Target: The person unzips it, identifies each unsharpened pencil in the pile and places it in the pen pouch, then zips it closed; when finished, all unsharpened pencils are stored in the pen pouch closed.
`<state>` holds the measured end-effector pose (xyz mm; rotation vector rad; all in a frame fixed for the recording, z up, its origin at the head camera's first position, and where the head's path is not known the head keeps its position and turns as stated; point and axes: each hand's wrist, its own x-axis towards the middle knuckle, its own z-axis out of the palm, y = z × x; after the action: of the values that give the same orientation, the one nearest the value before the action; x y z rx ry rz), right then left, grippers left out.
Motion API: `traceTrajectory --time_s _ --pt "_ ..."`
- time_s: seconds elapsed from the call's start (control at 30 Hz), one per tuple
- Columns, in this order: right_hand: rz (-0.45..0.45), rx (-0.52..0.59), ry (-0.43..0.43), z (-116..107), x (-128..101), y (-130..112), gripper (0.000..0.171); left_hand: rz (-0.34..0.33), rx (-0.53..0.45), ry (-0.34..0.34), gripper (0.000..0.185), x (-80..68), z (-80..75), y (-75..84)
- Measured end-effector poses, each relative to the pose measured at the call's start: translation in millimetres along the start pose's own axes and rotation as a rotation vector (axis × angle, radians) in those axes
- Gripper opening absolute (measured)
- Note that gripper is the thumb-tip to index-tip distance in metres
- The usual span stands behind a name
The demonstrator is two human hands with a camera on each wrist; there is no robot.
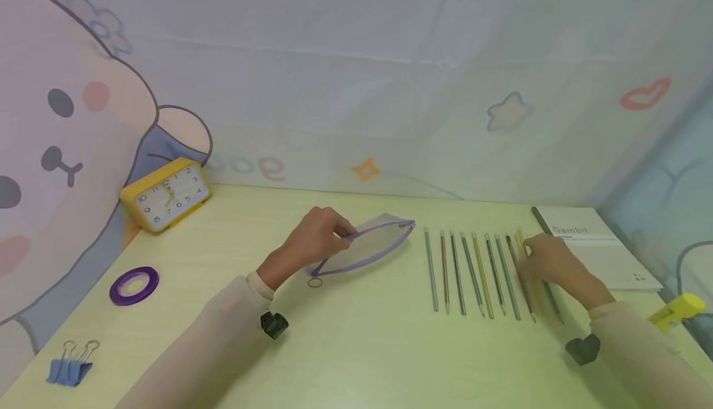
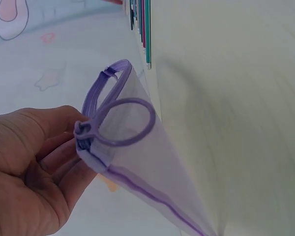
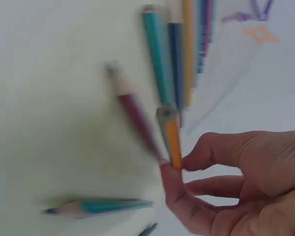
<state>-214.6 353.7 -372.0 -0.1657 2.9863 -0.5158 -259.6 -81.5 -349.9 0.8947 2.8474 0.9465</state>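
The left hand pinches the rim of a purple-trimmed zip pouch, its mouth gaping, just left of the row of pencils on the desk. The right hand pinches a yellow pencil near the row's right end. A Gambit notebook lies just right of the row.

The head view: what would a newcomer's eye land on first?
Probably the row of slim coloured pencils right of centre, where the right hand pinches a yellow pencil. Left of them, the left hand holds a translucent pouch with purple edges. At far left sits a boxy yellow clock.
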Motion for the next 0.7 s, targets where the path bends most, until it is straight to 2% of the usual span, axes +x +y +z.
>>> traceTrajectory --time_s 0.07,0.13,0.23,0.33,0.43,0.53,0.6,0.7 --pt "0.007 0.072 -0.004 -7.6 -1.1 -10.0 0.059 -0.007 0.005 0.006 0.024 0.6 1.0 2.8" --pt "-0.015 0.19 0.001 -13.8 -2.6 -25.3 0.063 -0.015 0.007 0.014 0.025 1.0 1.6 6.5" --pt "-0.069 0.385 -0.009 -18.6 -7.1 -59.7 0.067 -0.029 0.007 0.028 0.025 1.9 2.2 11.4" --pt "-0.131 0.567 -0.085 -15.8 -10.6 -99.6 0.07 -0.047 -0.003 0.044 0.026 1.5 3.3 15.4" --pt "-0.142 0.694 -0.195 -4.1 -9.7 -135.1 0.072 -0.072 -0.025 0.058 0.026 0.6 6.2 19.1" --pt "-0.13 0.795 -0.291 12.7 -1.8 -159.9 0.074 -0.088 -0.058 0.066 0.024 0.3 10.7 22.0" --pt "-0.123 0.832 -0.317 25.0 7.4 -171.3 0.074 -0.091 -0.098 0.064 0.023 0.7 13.4 22.9" --pt "-0.113 0.868 -0.299 40.4 22.9 -182.6 0.075 -0.113 -0.182 0.06 0.021 1.7 16.0 22.9"
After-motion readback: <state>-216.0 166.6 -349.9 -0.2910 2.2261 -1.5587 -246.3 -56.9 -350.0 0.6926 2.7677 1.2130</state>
